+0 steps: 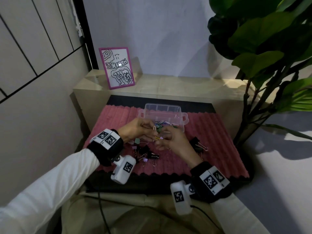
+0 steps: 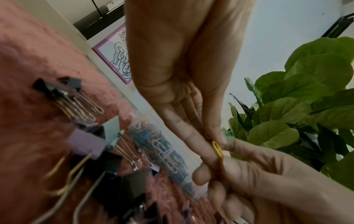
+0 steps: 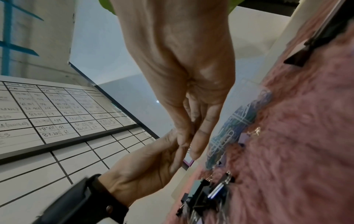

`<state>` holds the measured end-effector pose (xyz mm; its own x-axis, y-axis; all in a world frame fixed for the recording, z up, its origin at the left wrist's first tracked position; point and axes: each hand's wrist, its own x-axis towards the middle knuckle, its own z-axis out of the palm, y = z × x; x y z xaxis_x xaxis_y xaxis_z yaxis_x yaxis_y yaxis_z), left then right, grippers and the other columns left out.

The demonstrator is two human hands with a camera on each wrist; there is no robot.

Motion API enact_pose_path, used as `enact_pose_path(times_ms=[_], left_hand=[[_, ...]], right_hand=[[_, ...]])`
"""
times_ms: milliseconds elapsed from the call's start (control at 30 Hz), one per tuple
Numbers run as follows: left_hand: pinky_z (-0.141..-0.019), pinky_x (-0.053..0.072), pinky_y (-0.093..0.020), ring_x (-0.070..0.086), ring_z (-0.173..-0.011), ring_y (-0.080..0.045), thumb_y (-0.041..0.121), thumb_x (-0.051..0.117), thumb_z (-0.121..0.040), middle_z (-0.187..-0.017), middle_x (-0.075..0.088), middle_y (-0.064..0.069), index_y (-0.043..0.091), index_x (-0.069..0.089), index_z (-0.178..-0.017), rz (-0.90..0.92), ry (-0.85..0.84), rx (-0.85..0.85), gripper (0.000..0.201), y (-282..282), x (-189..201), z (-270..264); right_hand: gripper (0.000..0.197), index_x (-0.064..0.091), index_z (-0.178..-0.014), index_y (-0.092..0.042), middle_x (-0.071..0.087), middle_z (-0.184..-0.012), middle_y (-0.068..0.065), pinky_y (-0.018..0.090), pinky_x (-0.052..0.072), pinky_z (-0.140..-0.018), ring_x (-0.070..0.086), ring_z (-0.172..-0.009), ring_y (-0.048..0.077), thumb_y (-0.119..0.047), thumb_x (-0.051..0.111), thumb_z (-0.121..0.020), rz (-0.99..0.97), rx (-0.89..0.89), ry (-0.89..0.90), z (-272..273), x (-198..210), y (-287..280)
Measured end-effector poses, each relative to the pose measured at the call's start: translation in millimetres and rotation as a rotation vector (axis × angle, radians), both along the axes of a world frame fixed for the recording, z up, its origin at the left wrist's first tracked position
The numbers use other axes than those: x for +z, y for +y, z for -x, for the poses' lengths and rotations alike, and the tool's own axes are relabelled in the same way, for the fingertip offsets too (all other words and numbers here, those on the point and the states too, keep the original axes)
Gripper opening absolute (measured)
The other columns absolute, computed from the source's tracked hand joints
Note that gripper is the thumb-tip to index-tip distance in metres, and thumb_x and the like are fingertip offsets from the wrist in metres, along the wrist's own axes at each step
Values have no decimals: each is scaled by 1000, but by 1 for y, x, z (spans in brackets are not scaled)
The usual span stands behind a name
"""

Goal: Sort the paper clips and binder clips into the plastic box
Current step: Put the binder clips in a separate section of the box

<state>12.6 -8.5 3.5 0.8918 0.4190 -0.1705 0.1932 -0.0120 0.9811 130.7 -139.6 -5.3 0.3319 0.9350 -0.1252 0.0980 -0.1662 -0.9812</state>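
my left hand (image 1: 135,130) and my right hand (image 1: 172,141) meet in the air just in front of the clear plastic box (image 1: 163,115), fingertips touching. between them i pinch a small tangle of paper clips: a yellow paper clip (image 2: 218,149) sits between my left fingertips and my right thumb, a white paper clip (image 1: 154,129) stands up from the same pinch, and a tiny lilac piece (image 1: 161,137) shows beside the yellow one, too small for me to tell what it is. both hands have their fingers curled onto the clips.

the box sits on the far part of the pink ribbed mat (image 1: 211,141), lid off, with dividers inside. its near compartment holds a heap of coloured paper clips (image 1: 163,124); the far compartments look bare from the head view.

binder clips lie on the mat on my side of the box. a group of black binder clips (image 1: 148,153), mixed with lilac ones (image 1: 145,159) and a pale green one (image 1: 136,141), lies below my left hand. another black binder clip (image 1: 196,143) with wire handles lies to the right of my right hand.

behind the mat, a purple-framed drawing (image 1: 116,68) leans on a beige ledge (image 1: 168,86), and a large-leaved plant (image 1: 261,48) stands at the right.
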Motion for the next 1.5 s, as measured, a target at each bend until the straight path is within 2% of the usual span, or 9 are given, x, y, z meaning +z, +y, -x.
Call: enact_pose_path(times_ms=[133, 300, 500, 633, 833, 1033, 1233, 1367, 1500], left_hand=[[-62, 57, -17, 71, -68, -11, -7, 57, -82, -68, 73, -1, 6, 56, -80, 31, -5, 76, 14, 8, 6, 6], [-61, 57, -19, 71, -67, -10, -6, 59, -81, -67, 73, 0, 7, 58, -79, -54, 53, 18, 14, 5, 15, 1], [-65, 59, -25, 69, -65, -13, -6, 63, -79, -68, 69, -3, 9, 57, -74, -182, 62, 4, 17, -15, 3, -16], [-72, 57, -36, 67, -72, -25, -3, 67, -76, -73, 68, -9, 12, 59, -71, -319, 86, 35, 18, -12, 4, -17], [-56, 58, -20, 68, -57, -9, -11, 57, -81, -68, 67, -5, 8, 54, -74, -219, 77, 68, 20, -2, 8, -9], [-53, 52, -10, 63, -53, 4, 0, 61, -82, -74, 67, -2, 15, 56, -74, -665, 186, 141, 18, 33, 38, -19], [-62, 50, -6, 64, -71, -10, 3, 66, -79, -95, 71, -11, 2, 67, -98, -808, 374, -125, 19, 40, 37, -48], [-71, 42, 2, 62, -90, -7, 4, 63, -82, -104, 65, 5, 11, 62, -116, -816, 399, -252, 35, 39, 38, -36], [-81, 46, -7, 64, -82, 3, 1, 57, -85, -104, 67, 4, 15, 64, -113, -792, 328, -170, 32, 45, 36, 2]], right_hand=[[19, 57, -92, 1, 63, -74, 17, 23, 57, -52, 63, -47, 10, 15, 57, -80, 13, -27, -75, -8, -2, -8], [21, 62, -70, -11, 65, -58, -2, 18, 52, -50, 62, -46, 7, 9, 65, -77, -18, -86, -125, -14, -6, -12], [11, 65, -87, 7, 65, -71, 8, 18, 54, -51, 64, -46, 7, 10, 64, -77, -62, -192, -99, -11, -4, -8], [16, 60, -77, -4, 64, -67, 9, 22, 55, -48, 64, -44, 12, 11, 66, -75, -49, -193, -75, -11, 0, -8], [22, 63, -63, -14, 67, -59, -4, 13, 50, -54, 63, -56, 5, 3, 68, -76, 48, -103, -388, -28, -1, -18], [15, 64, -71, -12, 61, -50, -11, 9, 45, -45, 55, -42, -5, 0, 67, -80, 83, -130, -381, -54, 1, -27], [3, 64, -82, 7, 69, -81, 22, 17, 52, -59, 60, -59, 11, 5, 62, -81, -54, -125, -506, -67, 21, 9], [14, 68, -94, 4, 71, -95, 22, 14, 51, -69, 66, -76, 21, 1, 61, -83, -18, -88, -641, -65, 29, 34], [28, 68, -105, -6, 70, -108, 13, 36, 47, -98, 65, -102, 25, 2, 49, -86, 95, 31, -894, -54, 24, 41]])
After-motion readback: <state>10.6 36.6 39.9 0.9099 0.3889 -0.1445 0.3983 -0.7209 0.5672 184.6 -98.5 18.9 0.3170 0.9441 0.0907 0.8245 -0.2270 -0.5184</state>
